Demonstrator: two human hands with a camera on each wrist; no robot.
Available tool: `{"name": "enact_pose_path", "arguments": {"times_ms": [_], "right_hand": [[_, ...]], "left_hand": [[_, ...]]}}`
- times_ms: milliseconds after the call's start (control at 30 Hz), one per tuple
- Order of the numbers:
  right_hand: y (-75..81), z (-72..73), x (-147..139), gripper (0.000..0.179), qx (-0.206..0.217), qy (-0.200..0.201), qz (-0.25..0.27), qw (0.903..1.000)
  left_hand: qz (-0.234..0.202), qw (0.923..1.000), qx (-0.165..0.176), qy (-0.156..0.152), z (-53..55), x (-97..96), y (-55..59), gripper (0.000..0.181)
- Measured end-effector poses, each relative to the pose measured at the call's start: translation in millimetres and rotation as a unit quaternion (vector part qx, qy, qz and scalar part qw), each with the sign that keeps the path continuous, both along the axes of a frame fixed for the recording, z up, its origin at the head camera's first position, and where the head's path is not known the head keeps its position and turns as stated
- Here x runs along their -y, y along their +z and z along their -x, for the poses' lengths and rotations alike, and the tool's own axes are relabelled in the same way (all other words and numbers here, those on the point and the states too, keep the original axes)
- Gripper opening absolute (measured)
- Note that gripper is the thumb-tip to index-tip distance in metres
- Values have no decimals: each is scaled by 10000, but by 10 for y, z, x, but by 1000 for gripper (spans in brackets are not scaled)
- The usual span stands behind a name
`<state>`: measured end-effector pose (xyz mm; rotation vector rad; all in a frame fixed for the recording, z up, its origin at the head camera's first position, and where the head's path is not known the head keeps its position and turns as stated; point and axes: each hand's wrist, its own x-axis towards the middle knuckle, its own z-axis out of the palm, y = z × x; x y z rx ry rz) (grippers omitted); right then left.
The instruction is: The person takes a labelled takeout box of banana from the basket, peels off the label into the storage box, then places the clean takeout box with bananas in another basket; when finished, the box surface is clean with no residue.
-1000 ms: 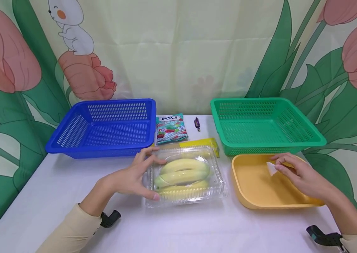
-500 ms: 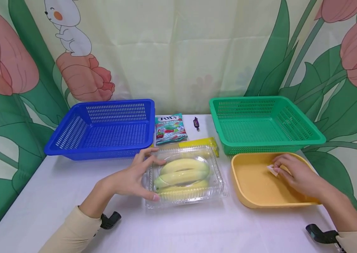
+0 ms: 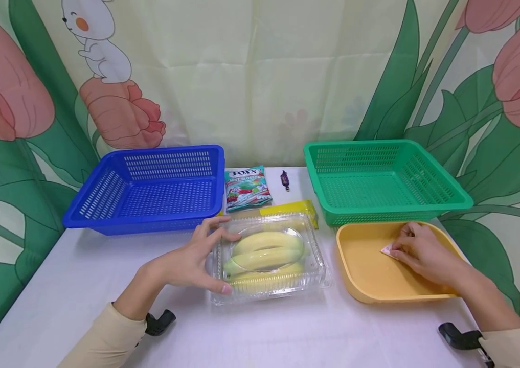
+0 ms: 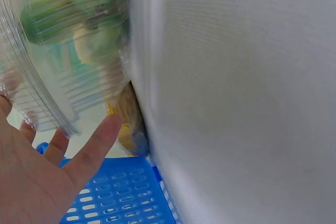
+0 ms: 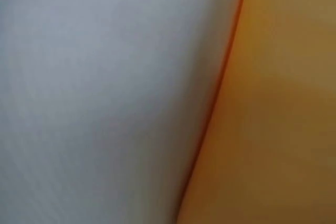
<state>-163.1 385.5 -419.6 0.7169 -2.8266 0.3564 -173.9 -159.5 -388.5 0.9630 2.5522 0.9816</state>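
Note:
My left hand (image 3: 190, 260) rests with fingers spread at the left side of a clear plastic clamshell box (image 3: 318, 260), its thumb at the front corner and fingertips near the back. Inside the box lie several yellow bananas (image 3: 264, 255), greenish at the ends nearest this hand. In the left wrist view the fingers (image 4: 97, 148) stretch out beside the ribbed box wall. Over the orange-yellow tray (image 3: 361, 260), my right hand (image 3: 425, 258) pinches a small white, paper-like piece (image 3: 387, 251) with faint pink marks. The right wrist view shows only tray and white cloth.
A blue basket (image 3: 163, 225) stands back left and a green basket (image 3: 393, 209) back right, behind the tray. Between them lie a Fox's candy bag (image 3: 247, 188) and a small purple wrapped candy (image 3: 285, 180). Behind the clamshell box is a yellow packet (image 3: 296, 207).
My right hand has lowered slightly and shifted a little left inside the tray, with the white piece now lying flatter. The left hand and the box of bananas stay put.

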Motion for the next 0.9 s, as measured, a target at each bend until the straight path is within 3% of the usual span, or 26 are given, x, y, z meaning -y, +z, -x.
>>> {"name": "enact_pose_path", "arguments": {"times_ms": [167, 367, 533, 767, 900], "right_hand": [[68, -13, 44, 9, 495, -295, -31, 9983], [91, -19, 50, 36, 965, -441, -137, 9943], [71, -22, 8, 42, 1168, -495, 95, 9919], [61, -20, -68, 26, 1128, -523, 452, 9912], [56, -16, -73, 22, 1095, -480, 352, 9922]], "left_hand": [[23, 10000, -24, -19, 7, 6, 2, 98], [34, 10000, -36, -2, 3, 11, -4, 98], [-13, 10000, -67, -17, 8, 11, -16, 98], [-41, 10000, -40, -16, 5, 16, -15, 97], [-92, 9999, -51, -46, 1, 19, -10, 95]]}}
